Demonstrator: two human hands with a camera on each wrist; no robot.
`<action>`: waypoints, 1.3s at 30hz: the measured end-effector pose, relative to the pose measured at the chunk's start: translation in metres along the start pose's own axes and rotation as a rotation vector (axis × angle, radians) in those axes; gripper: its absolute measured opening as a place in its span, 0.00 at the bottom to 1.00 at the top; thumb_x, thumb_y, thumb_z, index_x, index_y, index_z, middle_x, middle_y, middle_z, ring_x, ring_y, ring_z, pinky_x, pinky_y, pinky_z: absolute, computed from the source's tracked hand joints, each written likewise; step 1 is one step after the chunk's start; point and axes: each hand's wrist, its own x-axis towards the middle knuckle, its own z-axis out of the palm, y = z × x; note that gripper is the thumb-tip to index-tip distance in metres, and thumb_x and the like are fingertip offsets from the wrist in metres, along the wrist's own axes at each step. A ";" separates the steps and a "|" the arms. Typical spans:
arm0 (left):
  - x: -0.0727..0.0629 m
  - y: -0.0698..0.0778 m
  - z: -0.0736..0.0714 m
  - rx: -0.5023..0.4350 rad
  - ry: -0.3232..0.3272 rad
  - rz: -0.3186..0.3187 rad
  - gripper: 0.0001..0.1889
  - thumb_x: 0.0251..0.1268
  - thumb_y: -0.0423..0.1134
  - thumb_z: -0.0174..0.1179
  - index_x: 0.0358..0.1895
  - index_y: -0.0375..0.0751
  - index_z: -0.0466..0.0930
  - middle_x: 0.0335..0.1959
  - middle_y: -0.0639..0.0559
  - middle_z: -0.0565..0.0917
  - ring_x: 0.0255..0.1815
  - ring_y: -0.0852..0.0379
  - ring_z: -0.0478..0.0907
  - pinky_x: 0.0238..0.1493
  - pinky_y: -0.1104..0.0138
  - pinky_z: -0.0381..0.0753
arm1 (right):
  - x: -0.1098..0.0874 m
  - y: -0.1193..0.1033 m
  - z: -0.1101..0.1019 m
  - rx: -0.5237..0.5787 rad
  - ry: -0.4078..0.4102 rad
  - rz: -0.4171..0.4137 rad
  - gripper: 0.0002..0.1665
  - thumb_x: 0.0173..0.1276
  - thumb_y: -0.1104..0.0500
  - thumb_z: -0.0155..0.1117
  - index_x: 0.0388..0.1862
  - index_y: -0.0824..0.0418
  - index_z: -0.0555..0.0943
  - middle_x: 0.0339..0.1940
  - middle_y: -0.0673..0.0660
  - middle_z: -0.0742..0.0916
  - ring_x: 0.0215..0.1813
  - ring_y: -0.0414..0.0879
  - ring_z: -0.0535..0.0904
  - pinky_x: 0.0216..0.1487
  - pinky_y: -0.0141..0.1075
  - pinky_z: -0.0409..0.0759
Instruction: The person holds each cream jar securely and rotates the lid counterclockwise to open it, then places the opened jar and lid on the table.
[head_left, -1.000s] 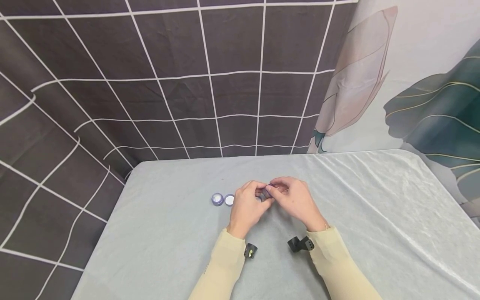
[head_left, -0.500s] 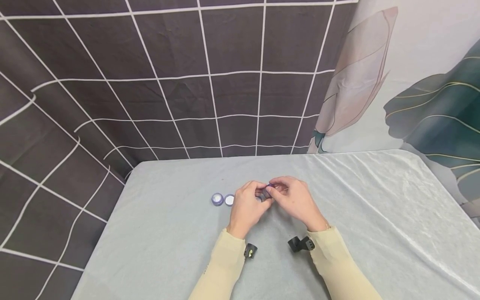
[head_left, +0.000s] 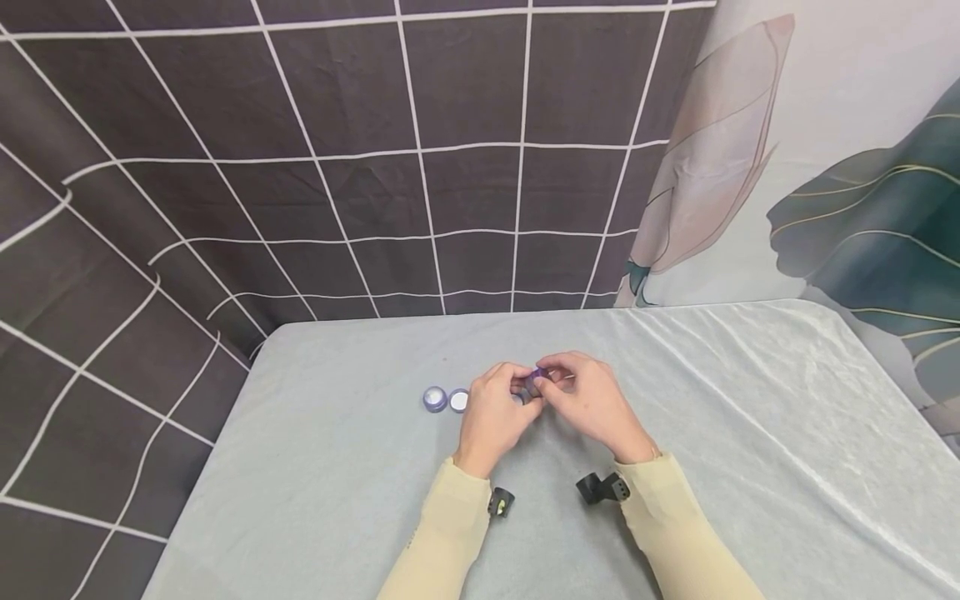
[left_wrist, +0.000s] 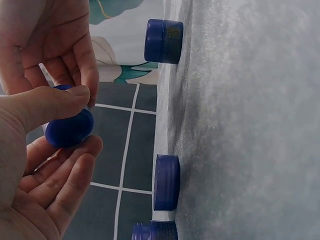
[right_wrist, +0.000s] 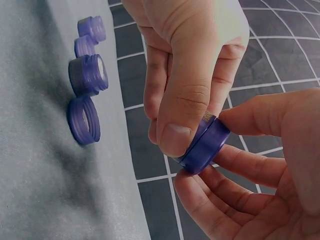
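Both hands meet over the table around a small purple jar, tilted and clear of the cloth. My left hand holds it, and its thumb lies across the jar's side. My right hand curls its fingers round the bright purple lid, index fingertip at its edge. A gold-marked strip shows between thumb and lid, and a smooth round end faces the left wrist camera. On the table, an open jar with pale contents stands left of my left hand. Next to it lies a white-lined lid.
Seen from the right wrist, another open threaded jar and an upturned lid continue the row. A jar stands apart in the left wrist view. Grey cloth covers the table; a dark gridded curtain hangs behind.
The hands stay in place. The jar turns slightly between the fingers, with a little more purple showing, and the right fingertips shift a bit on it.
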 end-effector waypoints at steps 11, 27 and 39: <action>0.000 -0.001 0.001 0.000 -0.002 -0.001 0.17 0.48 0.38 0.77 0.42 0.40 0.86 0.39 0.52 0.88 0.35 0.62 0.85 0.40 0.73 0.82 | 0.001 0.002 0.001 0.075 -0.023 -0.026 0.13 0.63 0.64 0.66 0.46 0.67 0.85 0.41 0.59 0.87 0.40 0.48 0.86 0.45 0.41 0.86; 0.000 -0.002 0.001 -0.018 -0.018 -0.027 0.17 0.48 0.37 0.77 0.43 0.40 0.86 0.39 0.52 0.88 0.36 0.61 0.86 0.41 0.73 0.82 | 0.001 0.003 0.001 0.086 -0.045 -0.045 0.16 0.60 0.67 0.65 0.48 0.67 0.84 0.44 0.60 0.87 0.42 0.50 0.86 0.49 0.43 0.85; 0.000 -0.002 0.001 -0.030 -0.003 -0.007 0.16 0.48 0.38 0.78 0.41 0.41 0.85 0.37 0.53 0.88 0.35 0.58 0.86 0.41 0.72 0.82 | 0.000 0.001 0.001 0.072 -0.016 0.057 0.25 0.68 0.51 0.68 0.56 0.67 0.80 0.45 0.61 0.88 0.43 0.51 0.87 0.47 0.46 0.84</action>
